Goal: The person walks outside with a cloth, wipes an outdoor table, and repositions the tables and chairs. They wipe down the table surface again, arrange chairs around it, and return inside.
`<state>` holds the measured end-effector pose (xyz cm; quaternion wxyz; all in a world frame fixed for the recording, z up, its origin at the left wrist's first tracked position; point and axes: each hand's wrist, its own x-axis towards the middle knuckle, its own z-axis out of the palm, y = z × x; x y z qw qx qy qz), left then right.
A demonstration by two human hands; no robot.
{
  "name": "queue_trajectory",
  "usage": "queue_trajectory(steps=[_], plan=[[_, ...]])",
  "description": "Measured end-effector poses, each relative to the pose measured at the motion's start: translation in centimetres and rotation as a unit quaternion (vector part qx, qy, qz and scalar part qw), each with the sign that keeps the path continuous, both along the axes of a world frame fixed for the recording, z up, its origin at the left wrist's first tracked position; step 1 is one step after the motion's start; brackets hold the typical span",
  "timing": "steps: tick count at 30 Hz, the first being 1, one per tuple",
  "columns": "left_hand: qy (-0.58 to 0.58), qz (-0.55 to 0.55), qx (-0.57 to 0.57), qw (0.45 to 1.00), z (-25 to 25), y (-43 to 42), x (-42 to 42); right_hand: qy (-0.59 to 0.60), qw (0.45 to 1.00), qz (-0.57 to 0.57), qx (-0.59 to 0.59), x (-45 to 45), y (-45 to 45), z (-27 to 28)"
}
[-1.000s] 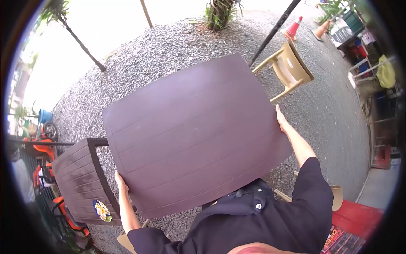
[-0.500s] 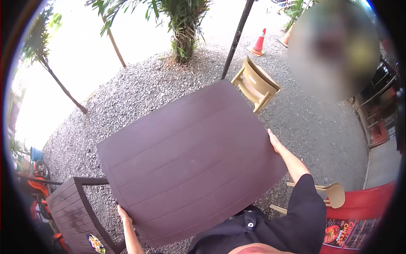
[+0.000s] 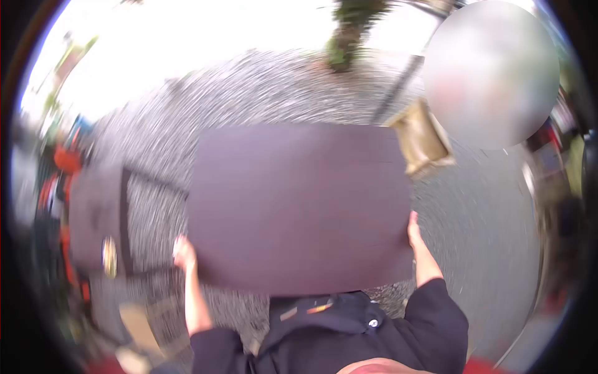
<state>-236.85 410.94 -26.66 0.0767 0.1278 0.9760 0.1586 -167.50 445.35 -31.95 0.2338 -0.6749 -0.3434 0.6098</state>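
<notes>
A dark brown slatted tabletop point(image 3: 299, 206) fills the middle of the head view, blurred by motion, its near edge by the dark shirt. My left hand point(image 3: 184, 253) grips its left edge near the lower corner, with the fingers partly hidden. On the opposite side my right hand point(image 3: 415, 229) holds the right edge, its fingers partly behind the board. What supports the tabletop underneath is hidden.
Another brown table point(image 3: 96, 218) stands at the left with a small colourful item point(image 3: 109, 257) on it. A tan chair point(image 3: 425, 138) is beyond the right corner, near a dark pole point(image 3: 397, 89). Gravel point(image 3: 249, 87) surrounds a plant trunk point(image 3: 344, 47).
The view has swung round, and the tabletop now appears nearly level instead of slanted. Both hands remain at its side edges. The other table and chair have shifted in view.
</notes>
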Motion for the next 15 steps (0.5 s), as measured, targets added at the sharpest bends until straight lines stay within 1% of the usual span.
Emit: queue_trajectory(steps=[1,2,3,4,5,6,7,8,9,11,12,14,15], plan=[[0.052,0.048,-0.022,0.997,-0.6,-2.4,1.5,0.027,0.999,0.007,-0.029,1.5,1.1,-2.1],[0.081,0.114,-0.032,0.99,-1.0,-4.3,3.0,-0.086,0.996,-0.017,-0.015,1.5,1.3,-2.7],[0.038,0.249,-0.05,0.967,1.1,-4.5,5.6,-0.12,0.991,0.013,0.054,-0.2,0.8,-0.7],[0.125,0.267,0.042,0.955,-5.4,-8.8,5.3,-0.085,0.996,0.025,0.024,-0.2,1.0,-0.6],[0.045,0.342,0.159,0.925,-6.3,-10.2,6.9,-0.07,0.997,0.018,0.035,0.2,1.1,-1.3],[-0.035,0.427,0.337,0.839,-7.3,-10.3,8.9,-0.147,0.989,0.028,0.014,0.0,1.2,-0.9],[-0.219,0.458,0.465,0.725,-0.4,-8.3,11.8,-0.099,0.994,0.023,0.029,-0.6,0.2,-0.1],[-0.312,0.428,0.496,0.688,-2.4,-9.3,13.0,-0.123,0.992,0.024,0.026,-0.9,0.0,0.2],[-0.401,0.389,0.524,0.643,-4.2,-10.1,13.9,-0.074,0.996,0.035,0.022,-0.8,0.3,0.2],[-0.407,0.385,0.539,0.629,-4.8,-8.8,15.6,-0.024,0.999,0.041,0.004,0.4,1.1,-1.2],[-0.381,0.386,0.565,0.622,-5.6,-8.5,15.9,-0.012,0.999,0.048,-0.004,0.2,1.1,-1.2],[-0.341,0.391,0.612,0.597,-5.1,-7.6,16.3,0.01,0.998,0.058,-0.02,-0.3,0.9,-0.3],[-0.336,0.433,0.553,0.627,-6.1,-8.0,15.9,0.022,0.997,0.06,-0.033,-0.8,0.8,0.1]])
